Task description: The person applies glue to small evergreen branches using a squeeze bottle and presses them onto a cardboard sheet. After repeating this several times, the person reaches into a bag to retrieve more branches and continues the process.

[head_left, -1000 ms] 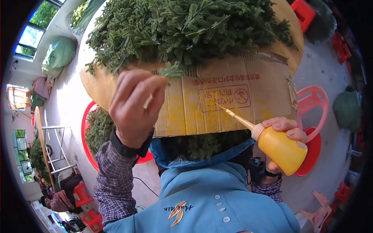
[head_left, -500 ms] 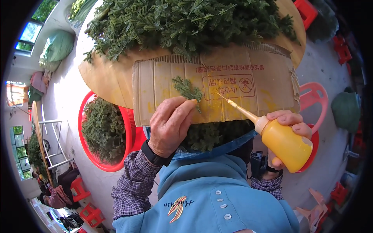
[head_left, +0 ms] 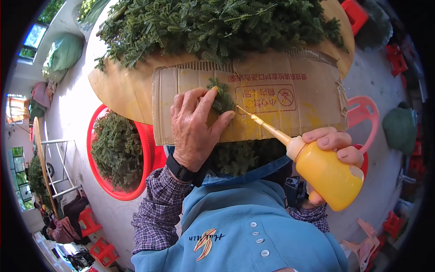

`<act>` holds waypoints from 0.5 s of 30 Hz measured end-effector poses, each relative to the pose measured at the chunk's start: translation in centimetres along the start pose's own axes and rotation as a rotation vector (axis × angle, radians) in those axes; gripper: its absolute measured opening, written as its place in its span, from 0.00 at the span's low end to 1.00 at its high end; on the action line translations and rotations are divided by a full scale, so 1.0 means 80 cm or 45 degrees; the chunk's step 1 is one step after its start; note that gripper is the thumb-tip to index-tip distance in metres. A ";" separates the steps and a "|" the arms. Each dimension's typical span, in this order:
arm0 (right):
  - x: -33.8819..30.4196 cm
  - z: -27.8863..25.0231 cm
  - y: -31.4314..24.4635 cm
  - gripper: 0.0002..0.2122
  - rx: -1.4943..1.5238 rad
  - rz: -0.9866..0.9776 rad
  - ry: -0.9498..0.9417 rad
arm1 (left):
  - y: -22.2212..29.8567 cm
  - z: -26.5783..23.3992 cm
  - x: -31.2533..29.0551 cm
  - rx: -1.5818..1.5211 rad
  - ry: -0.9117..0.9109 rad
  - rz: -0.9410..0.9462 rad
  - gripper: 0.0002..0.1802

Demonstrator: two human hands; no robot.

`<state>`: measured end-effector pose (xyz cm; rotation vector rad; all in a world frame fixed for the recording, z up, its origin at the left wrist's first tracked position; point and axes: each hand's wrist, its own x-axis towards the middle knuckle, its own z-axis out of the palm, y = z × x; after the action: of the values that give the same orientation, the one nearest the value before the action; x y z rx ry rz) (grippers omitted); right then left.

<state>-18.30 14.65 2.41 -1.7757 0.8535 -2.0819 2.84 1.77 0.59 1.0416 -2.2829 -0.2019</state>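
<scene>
On cardboard [head_left: 281, 104], left hand [head_left: 195, 129] pins sprig [head_left: 222, 97] beside bottle [head_left: 326, 172].

Pale concrete floor [head_left: 72, 113] in bright daylight, round wooden table [head_left: 118, 88] at top, red plastic stools [head_left: 102, 251] at lower left and along the right edge, windows [head_left: 34, 36] at upper left, green sacks [head_left: 63, 52] beside them.

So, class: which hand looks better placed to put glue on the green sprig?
Probably the right hand: it grips the yellow squeeze bottle, whose nozzle tip points at the green sprig. The left hand is occupied pressing that sprig onto the cardboard sheet.
</scene>
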 end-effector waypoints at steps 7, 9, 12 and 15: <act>0.007 0.021 -0.001 0.33 0.039 0.091 -0.098 | -0.010 0.003 -0.004 -0.126 -0.041 -0.053 0.19; 0.007 0.027 -0.003 0.32 0.002 0.118 -0.081 | -0.010 0.004 -0.003 -0.130 -0.058 -0.079 0.19; 0.004 0.036 -0.003 0.31 -0.077 0.171 -0.039 | -0.007 0.007 0.001 -0.103 -0.084 -0.142 0.19; 0.004 0.045 -0.004 0.30 -0.089 0.190 -0.027 | -0.006 0.008 0.002 -0.098 -0.033 -0.122 0.19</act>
<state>-14.85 13.78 3.09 -1.7084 1.0313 -1.9581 2.64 1.27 -0.03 1.1152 -2.2318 -0.3412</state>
